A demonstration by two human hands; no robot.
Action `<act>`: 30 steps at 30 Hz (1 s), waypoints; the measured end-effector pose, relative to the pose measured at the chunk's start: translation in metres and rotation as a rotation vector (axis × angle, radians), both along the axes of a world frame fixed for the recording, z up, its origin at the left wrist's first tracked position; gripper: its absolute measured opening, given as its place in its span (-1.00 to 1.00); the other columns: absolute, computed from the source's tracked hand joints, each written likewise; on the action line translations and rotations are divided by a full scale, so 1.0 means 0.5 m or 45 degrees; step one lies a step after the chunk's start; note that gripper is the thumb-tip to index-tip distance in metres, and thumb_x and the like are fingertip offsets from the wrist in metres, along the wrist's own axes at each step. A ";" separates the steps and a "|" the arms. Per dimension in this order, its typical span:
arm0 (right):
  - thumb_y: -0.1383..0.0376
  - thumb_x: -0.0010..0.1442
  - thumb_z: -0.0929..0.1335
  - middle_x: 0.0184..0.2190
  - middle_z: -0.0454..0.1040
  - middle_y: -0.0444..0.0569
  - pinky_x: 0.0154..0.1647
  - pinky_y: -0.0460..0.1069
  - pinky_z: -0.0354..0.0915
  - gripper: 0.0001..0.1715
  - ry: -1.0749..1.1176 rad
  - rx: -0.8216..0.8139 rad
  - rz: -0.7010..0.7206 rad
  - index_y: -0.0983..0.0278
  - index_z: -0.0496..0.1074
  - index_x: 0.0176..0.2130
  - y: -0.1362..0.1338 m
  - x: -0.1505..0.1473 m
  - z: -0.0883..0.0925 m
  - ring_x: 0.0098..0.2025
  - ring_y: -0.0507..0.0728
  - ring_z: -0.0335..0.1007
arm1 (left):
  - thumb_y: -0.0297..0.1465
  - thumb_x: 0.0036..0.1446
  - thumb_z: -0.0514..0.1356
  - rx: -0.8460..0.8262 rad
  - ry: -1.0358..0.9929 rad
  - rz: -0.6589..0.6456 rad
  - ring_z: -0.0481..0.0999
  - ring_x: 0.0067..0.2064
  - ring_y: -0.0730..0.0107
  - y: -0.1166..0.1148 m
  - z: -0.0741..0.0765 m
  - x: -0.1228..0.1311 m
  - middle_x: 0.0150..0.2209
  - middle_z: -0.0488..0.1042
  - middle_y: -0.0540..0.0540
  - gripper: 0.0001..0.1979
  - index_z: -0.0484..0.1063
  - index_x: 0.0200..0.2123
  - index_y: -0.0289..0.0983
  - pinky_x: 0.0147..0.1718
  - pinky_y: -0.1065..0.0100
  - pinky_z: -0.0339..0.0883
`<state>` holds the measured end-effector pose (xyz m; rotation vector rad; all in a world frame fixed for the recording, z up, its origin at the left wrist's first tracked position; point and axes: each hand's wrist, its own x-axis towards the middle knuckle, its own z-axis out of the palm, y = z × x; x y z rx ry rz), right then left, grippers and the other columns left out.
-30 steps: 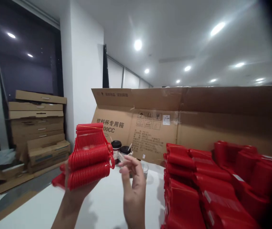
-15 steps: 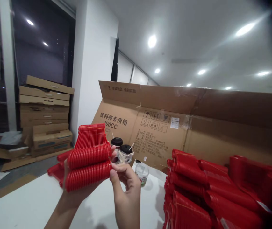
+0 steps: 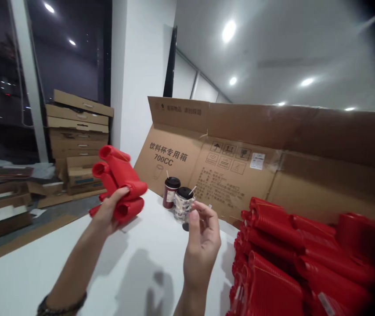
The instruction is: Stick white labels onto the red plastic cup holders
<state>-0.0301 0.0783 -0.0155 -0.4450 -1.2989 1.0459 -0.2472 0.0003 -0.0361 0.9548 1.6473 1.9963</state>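
1. Your left hand (image 3: pixel 110 208) is closed around a bundle of red plastic tubes (image 3: pixel 118 177), its fingers wrapped across the bundle, and holds it up above the white table (image 3: pixel 141 259).
2. Your right hand (image 3: pixel 202 250) is raised and partly open, thumb and forefinger pinched close together. Whether they grip anything is too small to tell.
3. A dark lidded cup (image 3: pixel 171 193) and a clear lidded cup (image 3: pixel 184 204) stand just beyond your right hand, before a flattened cardboard carton (image 3: pixel 236 151) printed "700CC".
4. Stacked red plastic pieces (image 3: pixel 283 267) lie on the table to your right.
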 end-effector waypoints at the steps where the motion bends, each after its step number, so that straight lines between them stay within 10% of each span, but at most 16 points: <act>1: 0.05 0.22 0.32 -0.20 0.45 -0.05 -0.16 0.04 0.27 -0.67 -0.005 -0.029 0.006 0.21 0.41 -0.14 0.004 0.001 -0.001 -0.21 0.13 0.37 | 0.02 0.10 0.03 0.018 0.014 0.166 0.51 0.04 0.09 -0.013 0.021 -0.016 -0.12 0.58 0.01 -0.36 0.17 0.18 -0.16 -0.20 0.28 0.48; 6: 0.07 0.23 0.32 -0.29 0.48 -0.04 -0.15 0.02 0.26 -0.66 -0.005 -0.046 0.097 0.28 0.44 -0.20 0.007 -0.018 0.001 -0.21 0.13 0.38 | -0.14 -0.16 0.29 -0.361 0.474 0.224 0.50 0.01 0.07 -0.053 0.051 -0.065 -0.02 0.50 -0.02 -0.14 0.08 0.21 -0.23 -0.14 0.29 0.42; 13: 0.08 0.21 0.32 -0.39 0.47 -0.05 -0.24 -0.02 0.27 -0.65 -0.012 -0.079 0.227 0.33 0.45 -0.30 0.016 -0.035 -0.010 -0.34 0.07 0.36 | -0.21 -0.22 0.29 -1.083 0.757 -0.002 0.55 -0.23 -0.15 -0.010 -0.133 0.012 -0.24 0.54 -0.24 -0.19 0.20 0.14 -0.33 -0.31 0.07 0.38; 18: 0.09 0.21 0.32 -0.37 0.47 -0.04 -0.23 -0.02 0.29 -0.66 -0.042 -0.153 0.177 0.34 0.43 -0.27 0.031 -0.020 -0.015 -0.34 0.07 0.37 | -0.33 -0.35 0.35 -1.202 1.075 0.048 0.38 0.02 -0.36 0.023 -0.188 0.036 -0.05 0.43 -0.38 -0.04 0.16 0.22 -0.34 -0.07 -0.11 0.20; 25: 0.11 0.23 0.30 -0.32 0.48 -0.02 -0.18 0.00 0.30 -0.68 -0.225 -0.104 0.227 0.34 0.43 -0.25 0.007 -0.039 -0.010 -0.26 0.10 0.41 | -0.28 -0.38 0.40 -1.286 1.184 -0.054 0.33 0.08 -0.34 0.056 -0.208 0.024 0.03 0.37 -0.46 0.09 0.08 0.27 -0.43 -0.01 -0.11 0.17; 30: 0.16 0.28 0.28 -0.30 0.50 -0.06 -0.16 -0.03 0.28 -0.73 -0.541 0.084 0.321 0.29 0.44 -0.23 -0.038 -0.076 -0.008 -0.24 0.08 0.41 | -0.15 -0.26 0.39 -1.125 1.193 -0.203 0.16 0.22 -0.35 0.002 -0.161 0.029 0.22 0.19 -0.53 0.09 0.03 0.32 -0.39 0.08 -0.13 0.13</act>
